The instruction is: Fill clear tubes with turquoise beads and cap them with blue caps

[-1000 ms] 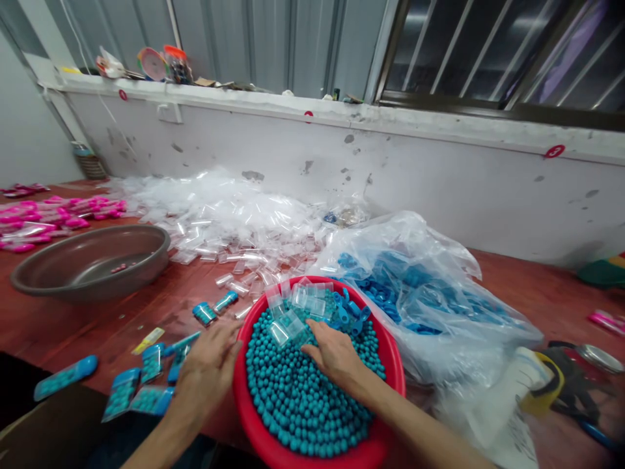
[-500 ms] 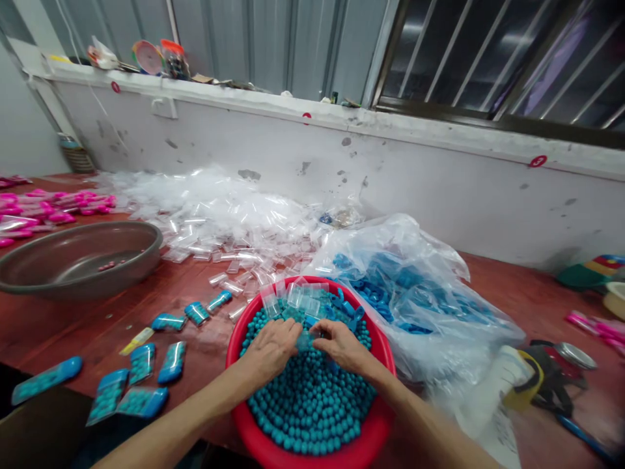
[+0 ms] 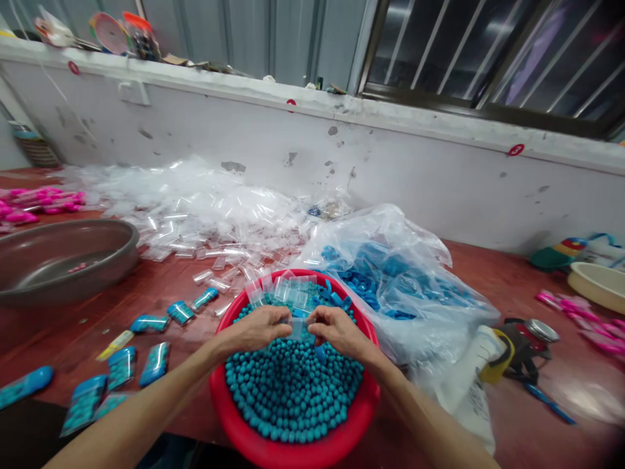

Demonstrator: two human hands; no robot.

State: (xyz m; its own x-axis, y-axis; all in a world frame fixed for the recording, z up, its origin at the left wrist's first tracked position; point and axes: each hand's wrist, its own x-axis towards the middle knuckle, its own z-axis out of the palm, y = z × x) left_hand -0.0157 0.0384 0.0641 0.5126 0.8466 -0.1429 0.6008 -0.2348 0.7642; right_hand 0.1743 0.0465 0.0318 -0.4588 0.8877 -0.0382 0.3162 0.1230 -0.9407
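Over the beads near the far side of the red basin [image 3: 288,453], a small clear case [image 3: 296,329] is sitting between the two hands, its ends meeting the fingertips of each. The left hand [image 3: 263,327] is pinching the case's left end, thumb and fingers drawn nearly together; the right hand [image 3: 336,331] is gripping the other end with its fingers curled in toward the thumb. A blue piece [image 3: 320,354] is showing just below the right hand, though whether it is being held or is lying on the beads I cannot tell. Turquoise beads [image 3: 293,397] are filling much of the basin beneath both hands. Just beyond the held case, more clear cases [image 3: 297,290] are lying on the beads, and blue caps [image 3: 336,299] are resting to their right, near the right hand's fingers. Left of the basin, blue-capped cases [image 3: 121,368] with beads inside are lying on the red worktop [image 3: 512,273], well apart from the left hand. Farther back, a heap of clear cases [image 3: 205,202] is spreading along the wall, and beside the basin's right rim a translucent bag [image 3: 390,221] is holding many blue parts [image 3: 371,283].
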